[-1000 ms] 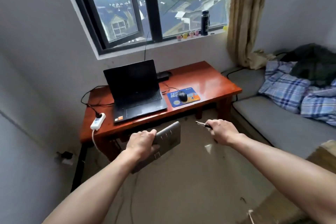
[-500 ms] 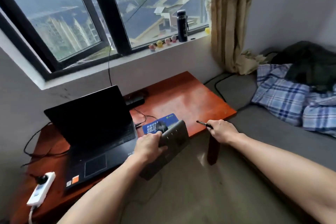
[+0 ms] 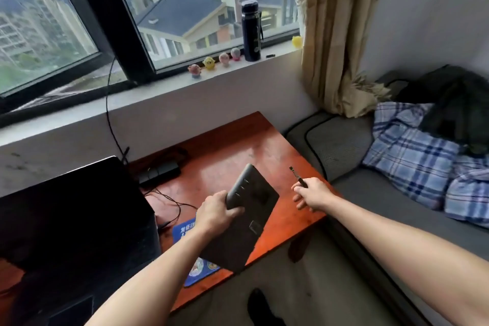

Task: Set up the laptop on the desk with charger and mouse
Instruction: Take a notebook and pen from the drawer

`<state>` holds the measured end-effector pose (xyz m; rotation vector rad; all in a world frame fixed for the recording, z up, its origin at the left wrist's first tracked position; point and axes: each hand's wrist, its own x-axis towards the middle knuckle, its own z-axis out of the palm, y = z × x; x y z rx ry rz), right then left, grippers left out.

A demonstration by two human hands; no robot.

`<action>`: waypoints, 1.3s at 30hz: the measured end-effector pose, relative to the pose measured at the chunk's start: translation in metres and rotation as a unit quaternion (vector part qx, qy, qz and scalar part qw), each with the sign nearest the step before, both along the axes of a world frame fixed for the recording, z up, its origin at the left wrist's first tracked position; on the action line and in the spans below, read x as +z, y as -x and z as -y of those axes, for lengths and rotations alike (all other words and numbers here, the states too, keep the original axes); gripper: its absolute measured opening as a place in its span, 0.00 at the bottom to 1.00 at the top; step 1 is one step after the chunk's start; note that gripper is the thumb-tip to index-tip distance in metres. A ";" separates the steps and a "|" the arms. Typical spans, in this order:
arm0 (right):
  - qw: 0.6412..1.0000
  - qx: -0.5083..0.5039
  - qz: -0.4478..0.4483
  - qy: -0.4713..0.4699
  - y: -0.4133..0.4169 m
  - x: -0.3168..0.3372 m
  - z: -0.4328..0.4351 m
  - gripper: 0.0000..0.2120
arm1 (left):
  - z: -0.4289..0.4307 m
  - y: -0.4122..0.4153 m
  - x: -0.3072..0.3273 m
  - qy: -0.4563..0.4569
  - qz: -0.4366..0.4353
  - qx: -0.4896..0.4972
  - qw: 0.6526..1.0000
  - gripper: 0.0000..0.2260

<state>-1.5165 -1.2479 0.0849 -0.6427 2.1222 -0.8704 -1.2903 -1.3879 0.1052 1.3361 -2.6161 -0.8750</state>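
Grips a dark grey tablet (image 3: pixel 254 201) in the left hand (image 3: pixel 214 212), thumb over its face, tilted above the red surface (image 3: pixel 238 145) and blue mouse pad (image 3: pixel 185 230). Pinches a thin pen (image 3: pixel 297 176) in the right hand (image 3: pixel 315 194), remaining fingers (image 3: pixel 300 203) loose. Leaves the open laptop (image 3: pixel 66 219) at left on the surface, black charger brick (image 3: pixel 158 173) just behind.

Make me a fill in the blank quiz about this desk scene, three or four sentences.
1. The left hand grips the tablet, the right hand the pen, both over the ___.
2. The lid of the laptop is ___.
3. The bottle stands on the window ___.
4. The mouse pad is coloured ___.
Missing: desk; open; sill; blue.
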 end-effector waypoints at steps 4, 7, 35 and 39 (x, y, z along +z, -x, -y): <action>0.980 -0.096 0.172 0.022 0.023 -0.017 0.037 0.09 | 0.047 0.038 -0.026 -0.128 -0.075 0.064 0.987 0.12; 0.969 -0.127 0.212 0.019 0.040 -0.031 0.059 0.11 | 0.069 0.062 -0.045 -0.237 -0.136 0.120 0.954 0.10; 0.969 0.201 0.003 -0.143 0.129 -0.128 0.137 0.13 | -0.018 0.119 -0.138 -0.162 0.075 0.244 0.953 0.36; 0.954 0.260 -0.045 -0.144 0.131 -0.124 0.135 0.14 | -0.027 0.114 -0.143 -0.161 0.146 0.189 0.958 0.48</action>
